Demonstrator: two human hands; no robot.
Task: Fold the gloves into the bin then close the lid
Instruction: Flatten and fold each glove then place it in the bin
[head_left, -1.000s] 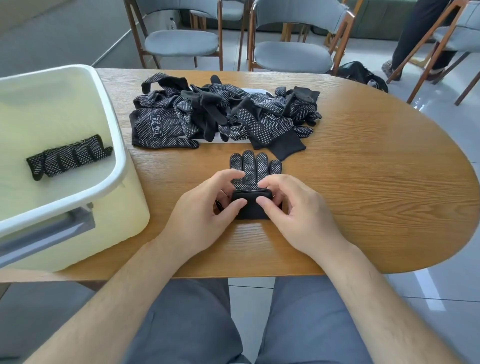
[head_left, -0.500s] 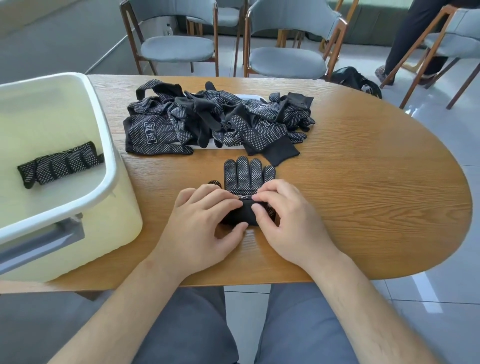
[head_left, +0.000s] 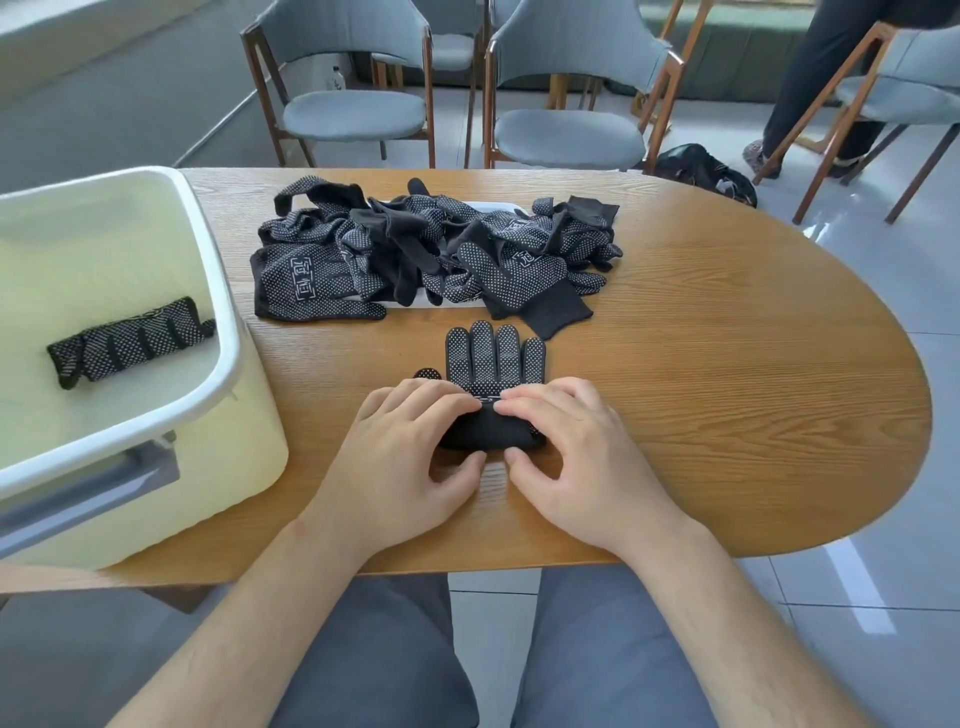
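Observation:
A black dotted glove (head_left: 496, 358) lies flat before me, fingers pointing away, its cuff end rolled into a thick fold. My left hand (head_left: 410, 457) and my right hand (head_left: 576, 457) both grip that roll, fingers curled over its top and thumbs behind it. Beyond lies a heap of black dotted gloves (head_left: 431, 249). At the left stands the open pale bin (head_left: 228, 332), and one rolled glove (head_left: 130, 343) rests on its floor. No lid is clearly seen.
The oval wooden table (head_left: 727, 364) curves away at the right. Grey chairs (head_left: 353, 104) stand behind it, with a black bag (head_left: 701, 166) on the floor and a person's legs (head_left: 831, 67) at the far right. A white sheet (head_left: 483, 208) shows under the heap.
Both hands have rolled the cuff fold further up the glove toward its fingers, and the fingers now lie over the roll's top. The camera has tipped down slightly.

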